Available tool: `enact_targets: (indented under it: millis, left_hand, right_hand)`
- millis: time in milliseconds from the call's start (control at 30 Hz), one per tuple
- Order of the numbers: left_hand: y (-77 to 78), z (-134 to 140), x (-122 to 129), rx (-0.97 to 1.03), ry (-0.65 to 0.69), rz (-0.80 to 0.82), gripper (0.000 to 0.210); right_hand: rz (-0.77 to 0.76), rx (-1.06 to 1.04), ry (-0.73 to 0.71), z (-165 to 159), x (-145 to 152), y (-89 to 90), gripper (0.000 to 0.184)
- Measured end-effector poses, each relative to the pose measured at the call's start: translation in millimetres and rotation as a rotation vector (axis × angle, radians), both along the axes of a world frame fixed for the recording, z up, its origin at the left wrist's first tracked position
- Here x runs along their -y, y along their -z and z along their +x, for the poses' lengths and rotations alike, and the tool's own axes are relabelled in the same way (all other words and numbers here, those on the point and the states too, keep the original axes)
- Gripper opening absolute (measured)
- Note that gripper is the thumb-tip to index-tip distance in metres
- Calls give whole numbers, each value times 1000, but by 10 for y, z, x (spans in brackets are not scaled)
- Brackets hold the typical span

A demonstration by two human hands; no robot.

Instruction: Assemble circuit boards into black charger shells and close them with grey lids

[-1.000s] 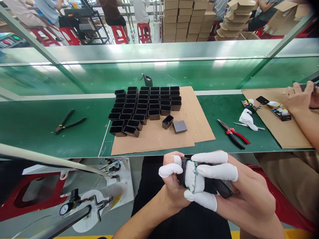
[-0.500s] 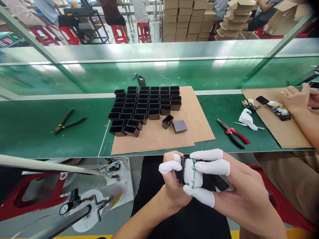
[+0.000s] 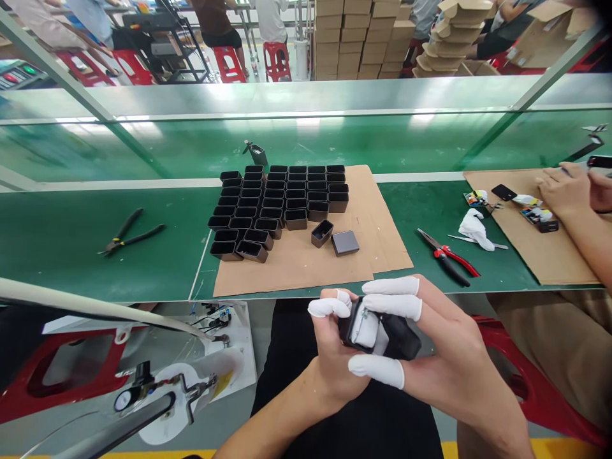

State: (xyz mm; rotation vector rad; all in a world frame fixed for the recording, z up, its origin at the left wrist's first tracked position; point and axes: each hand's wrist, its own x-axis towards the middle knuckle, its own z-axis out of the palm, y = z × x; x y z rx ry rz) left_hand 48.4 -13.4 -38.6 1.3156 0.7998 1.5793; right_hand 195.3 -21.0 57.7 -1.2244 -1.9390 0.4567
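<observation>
Over my lap, my left hand (image 3: 335, 350) grips a black plastic case (image 3: 345, 328) from its left side, white finger cots on its fingertips. A white-wrapped insert (image 3: 364, 328) sits partly inside the case, with a trace of green at its top. My right hand (image 3: 430, 338), in white finger cots too, holds the insert between fingers above and thumb below. A dark, blocky piece (image 3: 402, 335) joins the insert on the right, partly hidden by my right hand. On the cardboard (image 3: 296, 271) beyond stand rows of open black cases (image 3: 272, 204) and one closed-looking case (image 3: 345, 243).
Diagonal cutters (image 3: 127, 236) lie at left on the green bench, red-and-black pliers (image 3: 444, 256) at right. Near a co-worker's hands (image 3: 568, 188) are circuit boards, tweezers and a white cloth (image 3: 475, 228). An air gauge on a pipe stand (image 3: 125, 400) rises at lower left.
The white-wrapped insert has gone deeper into the black case, and the case has tilted. My right hand has shifted slightly left and up. Farther back, the conveyor piece has moved left.
</observation>
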Motion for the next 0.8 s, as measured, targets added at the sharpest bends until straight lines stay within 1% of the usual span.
enact_targets:
  millis: [67, 133, 233, 300, 367, 433, 467, 533, 567, 633, 700, 800]
  left_hand:
    - [-26, 7, -15, 54, 42, -72, 51]
    - [-65, -16, -40, 59, 90, -135, 52]
    - [-136, -122, -92, 57, 202, -261, 46]
    - [-185, -219, -134, 84, 309, -390, 46]
    - [-237, -305, -179, 133, 436, -545, 51]
    - [-295, -357, -221, 184, 546, -701, 55]
    - [-325, -369, -241, 198, 579, -765, 55]
    - [-382, -374, -281, 193, 596, -847, 54]
    - [-406, -373, -301, 178, 583, -862, 51]
    - [-436, -381, -343, 136, 533, -834, 43]
    - [-438, -410, -386, 85, 516, -727, 43]
    - [-410, -471, -440, -38, 527, -521, 48]
  right_hand:
    - [-16, -46, -21, 54, -13, 73, 66]
    - [-44, -139, -44, 122, -14, 186, 76]
    - [-112, -293, -53, 207, 18, 413, 94]
    - [-158, -384, -43, 225, 64, 572, 102]
    - [-178, -464, -29, 208, 118, 707, 105]
    - [-188, -514, -24, 165, 161, 802, 105]
    - [-185, -527, -18, 140, 172, 832, 102]
    - [-181, -548, 15, 90, 167, 860, 96]
    - [-188, -569, 33, 69, 151, 863, 94]
    - [-219, -652, 64, 38, 102, 860, 93]
    - [-264, -784, 98, 20, 43, 854, 89]
    - [-322, -949, 165, 5, -31, 846, 73]
